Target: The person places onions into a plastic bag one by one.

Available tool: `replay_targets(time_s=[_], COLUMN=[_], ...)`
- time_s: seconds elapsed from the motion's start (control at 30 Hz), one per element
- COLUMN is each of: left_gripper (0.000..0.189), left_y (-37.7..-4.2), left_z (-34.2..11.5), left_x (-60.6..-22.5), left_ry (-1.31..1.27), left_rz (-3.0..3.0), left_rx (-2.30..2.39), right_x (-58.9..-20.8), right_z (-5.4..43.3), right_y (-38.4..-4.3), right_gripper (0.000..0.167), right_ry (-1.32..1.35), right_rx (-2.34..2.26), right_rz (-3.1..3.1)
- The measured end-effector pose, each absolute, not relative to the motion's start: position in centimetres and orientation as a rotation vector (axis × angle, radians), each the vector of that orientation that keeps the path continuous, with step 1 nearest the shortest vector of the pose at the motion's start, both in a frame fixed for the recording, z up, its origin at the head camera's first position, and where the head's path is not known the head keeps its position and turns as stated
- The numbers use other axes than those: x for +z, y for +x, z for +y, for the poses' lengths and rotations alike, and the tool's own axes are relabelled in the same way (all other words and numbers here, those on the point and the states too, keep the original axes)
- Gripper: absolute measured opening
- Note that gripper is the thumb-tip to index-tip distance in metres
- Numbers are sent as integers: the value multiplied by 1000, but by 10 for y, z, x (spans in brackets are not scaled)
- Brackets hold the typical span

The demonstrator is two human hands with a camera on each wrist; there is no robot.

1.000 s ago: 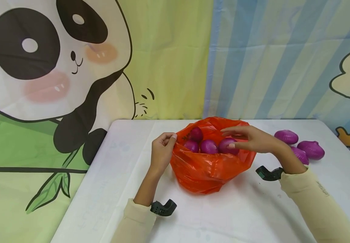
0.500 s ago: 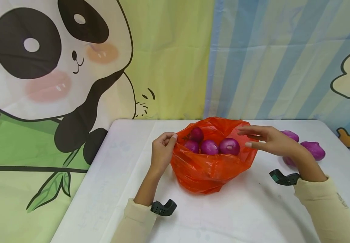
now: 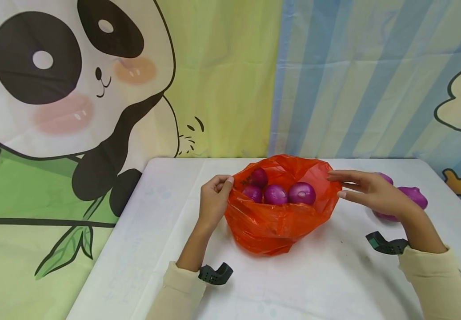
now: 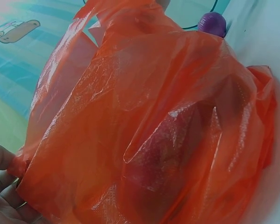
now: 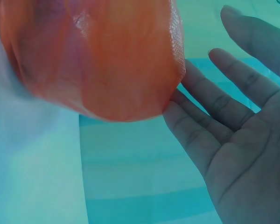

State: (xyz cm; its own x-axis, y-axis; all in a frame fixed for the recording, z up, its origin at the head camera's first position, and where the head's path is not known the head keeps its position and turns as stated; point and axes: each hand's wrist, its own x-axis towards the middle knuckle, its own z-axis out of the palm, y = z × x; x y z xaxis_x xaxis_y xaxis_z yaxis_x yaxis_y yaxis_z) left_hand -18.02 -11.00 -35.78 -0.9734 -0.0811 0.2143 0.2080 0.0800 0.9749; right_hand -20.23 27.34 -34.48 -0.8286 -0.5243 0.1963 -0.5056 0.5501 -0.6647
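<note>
A red plastic bag [image 3: 270, 229] stands on the table with its mouth spread wide. Several purple onions [image 3: 302, 193] lie inside it. My left hand [image 3: 213, 200] pinches the bag's left rim between thumb and fingers; in the left wrist view its fingers [image 4: 11, 198] grip a gathered edge of the plastic. At the opposite rim is my right hand [image 3: 374, 191], fingers extended and holding no onion. The right wrist view has its fingertips right at the edge of the bag [image 5: 126, 74], the thumb spread apart.
Loose purple onions [image 3: 413, 197] lie on the white table [image 3: 294, 289] at the right, partly hidden behind my right hand and wrist. A curtain [image 3: 222, 80] with a cartoon panda hangs behind the table's far edge.
My right hand has moved right, from over the onions in the bag to the bag's right rim, uncovering the rightmost onion. The left hand keeps its pinch on the left rim.
</note>
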Motion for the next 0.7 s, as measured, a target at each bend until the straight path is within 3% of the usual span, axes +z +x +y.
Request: replay_targets(time_s=[0.3, 0.53, 0.7], left_gripper=[21, 21, 21], left_y=[-180, -181, -180], left_z=[-110, -109, -109], left_x=[-358, -358, -358], left_ry=[-125, -123, -115], left_rz=[-2151, -2150, -2150], left_rx=[-1983, -1969, -1970], right_x=[-352, -359, -363], right_z=[288, 302, 313], right_y=[-196, -192, -190], right_gripper=[49, 51, 50], right_ry=[-886, -565, -509], right_rx=[-1213, -1173, -1136], right_rz=[2758, 2844, 2887])
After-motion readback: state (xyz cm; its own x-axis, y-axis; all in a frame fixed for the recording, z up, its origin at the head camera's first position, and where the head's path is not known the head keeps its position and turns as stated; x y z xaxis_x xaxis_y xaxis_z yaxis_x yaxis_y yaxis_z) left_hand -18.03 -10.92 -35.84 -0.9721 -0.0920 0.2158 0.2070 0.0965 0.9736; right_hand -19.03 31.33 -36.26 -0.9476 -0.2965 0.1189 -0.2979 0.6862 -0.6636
